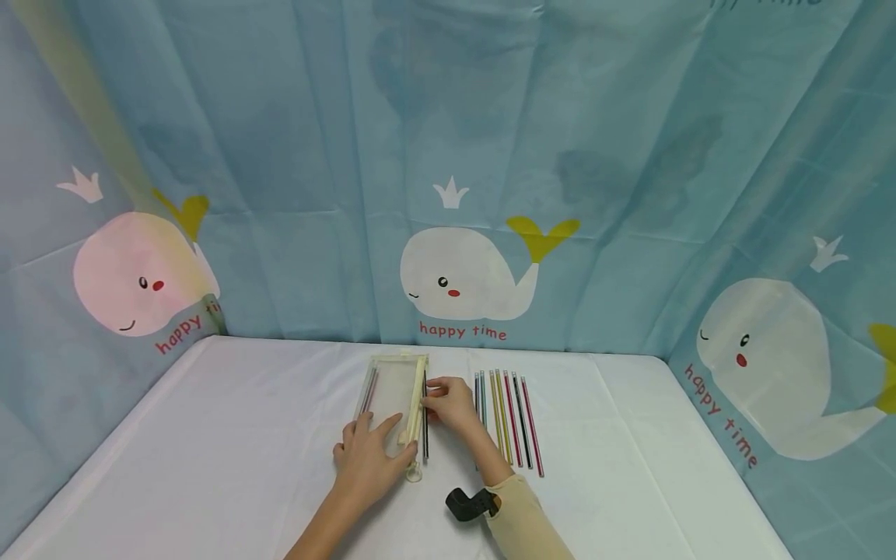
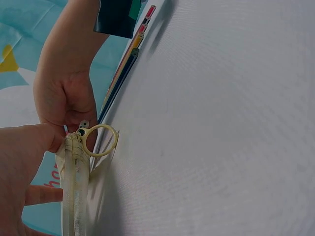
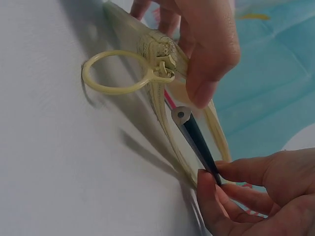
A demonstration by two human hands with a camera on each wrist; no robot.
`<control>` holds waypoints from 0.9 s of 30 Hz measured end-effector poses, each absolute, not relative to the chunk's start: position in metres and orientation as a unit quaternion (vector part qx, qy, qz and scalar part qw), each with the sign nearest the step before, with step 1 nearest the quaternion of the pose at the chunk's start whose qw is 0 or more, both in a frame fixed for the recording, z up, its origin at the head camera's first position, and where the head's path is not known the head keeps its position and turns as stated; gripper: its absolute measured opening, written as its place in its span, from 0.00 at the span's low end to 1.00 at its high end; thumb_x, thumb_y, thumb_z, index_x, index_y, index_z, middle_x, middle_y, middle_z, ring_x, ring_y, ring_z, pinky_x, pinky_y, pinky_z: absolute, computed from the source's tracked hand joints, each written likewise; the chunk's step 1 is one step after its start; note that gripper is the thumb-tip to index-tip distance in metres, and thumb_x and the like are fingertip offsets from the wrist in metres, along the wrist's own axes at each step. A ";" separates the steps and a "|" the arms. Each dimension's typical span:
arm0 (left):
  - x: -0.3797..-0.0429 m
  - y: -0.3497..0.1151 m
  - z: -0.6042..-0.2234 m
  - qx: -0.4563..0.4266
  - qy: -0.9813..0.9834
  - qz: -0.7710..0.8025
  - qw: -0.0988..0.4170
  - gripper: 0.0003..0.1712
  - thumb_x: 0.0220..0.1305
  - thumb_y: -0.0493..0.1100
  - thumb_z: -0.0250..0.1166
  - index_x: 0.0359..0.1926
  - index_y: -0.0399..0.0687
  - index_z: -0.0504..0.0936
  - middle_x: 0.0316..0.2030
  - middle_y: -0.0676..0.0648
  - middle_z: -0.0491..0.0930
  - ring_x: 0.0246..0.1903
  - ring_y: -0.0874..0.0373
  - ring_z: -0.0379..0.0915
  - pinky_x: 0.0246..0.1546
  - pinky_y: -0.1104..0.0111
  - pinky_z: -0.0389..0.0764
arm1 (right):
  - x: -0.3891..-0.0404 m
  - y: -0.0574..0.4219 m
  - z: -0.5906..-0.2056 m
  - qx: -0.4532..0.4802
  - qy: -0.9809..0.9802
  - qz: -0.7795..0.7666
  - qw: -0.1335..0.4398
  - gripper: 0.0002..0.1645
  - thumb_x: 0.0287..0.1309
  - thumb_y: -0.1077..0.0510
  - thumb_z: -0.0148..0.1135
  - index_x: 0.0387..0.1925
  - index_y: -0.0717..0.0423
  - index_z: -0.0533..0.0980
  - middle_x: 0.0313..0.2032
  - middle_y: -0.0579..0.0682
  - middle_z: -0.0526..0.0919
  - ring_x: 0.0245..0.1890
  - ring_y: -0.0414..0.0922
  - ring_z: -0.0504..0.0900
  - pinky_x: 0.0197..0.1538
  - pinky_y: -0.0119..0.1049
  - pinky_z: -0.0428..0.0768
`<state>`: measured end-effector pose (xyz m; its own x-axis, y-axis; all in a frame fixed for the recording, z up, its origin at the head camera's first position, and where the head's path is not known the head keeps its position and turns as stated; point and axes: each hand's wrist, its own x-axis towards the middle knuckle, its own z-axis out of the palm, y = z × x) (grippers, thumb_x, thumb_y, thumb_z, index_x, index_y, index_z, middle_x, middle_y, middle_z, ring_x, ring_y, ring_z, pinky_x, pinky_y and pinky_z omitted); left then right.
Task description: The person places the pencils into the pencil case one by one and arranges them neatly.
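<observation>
A translucent pencil case (image 1: 393,381) with cream edging lies on the white table, its zipper side toward the right. My left hand (image 1: 373,460) holds its near end, thumb at the zipper edge and fingers spread over the other side. My right hand (image 1: 451,402) pinches a dark pencil (image 3: 196,140) between thumb and fingers, lengthwise along the zipper side. In the right wrist view the case gapes and the pencil's flat end (image 3: 181,115) is at the opening. A few slim pencils (image 1: 369,391) show inside, along the left. A cream ring (image 2: 102,140) hangs from the zipper end.
To the right of my right hand, several pencils (image 1: 509,420) in yellow, red, black and blue lie side by side, partly behind the forearm. A black wrist device (image 1: 470,504) sits at the right sleeve (image 1: 525,517). A blue whale-print curtain (image 1: 455,155) stands behind the table.
</observation>
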<state>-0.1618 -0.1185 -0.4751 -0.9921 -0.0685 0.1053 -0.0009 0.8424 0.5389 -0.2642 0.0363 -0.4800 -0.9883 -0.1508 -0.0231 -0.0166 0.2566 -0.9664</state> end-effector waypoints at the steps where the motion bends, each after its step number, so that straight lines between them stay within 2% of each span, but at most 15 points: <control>1: -0.162 -0.119 -0.475 0.018 -0.958 -0.281 0.060 0.35 0.63 0.61 0.68 0.66 0.50 0.83 0.68 0.25 0.68 0.67 0.23 0.61 0.52 0.28 0.67 | -0.264 0.036 -0.480 -0.053 0.789 -0.610 0.054 0.20 0.60 0.72 0.70 0.54 0.74 0.82 0.36 0.59 0.86 0.26 0.43 0.87 0.31 0.37 0.88; 8: -0.161 -0.119 -0.474 0.021 -0.958 -0.281 0.059 0.35 0.63 0.61 0.67 0.66 0.50 0.83 0.68 0.25 0.68 0.67 0.22 0.62 0.52 0.28 0.68 | -0.268 0.029 -0.482 -0.048 0.781 -0.621 0.054 0.20 0.60 0.72 0.69 0.55 0.74 0.81 0.37 0.60 0.86 0.24 0.39 0.84 0.31 0.37 0.88; 27: -0.161 -0.119 -0.474 0.024 -0.957 -0.283 0.066 0.33 0.64 0.60 0.66 0.66 0.50 0.84 0.68 0.25 0.69 0.66 0.23 0.63 0.52 0.27 0.68 | -0.270 0.018 -0.484 -0.047 0.763 -0.642 0.055 0.18 0.61 0.73 0.66 0.53 0.77 0.81 0.35 0.60 0.86 0.25 0.42 0.85 0.31 0.36 0.88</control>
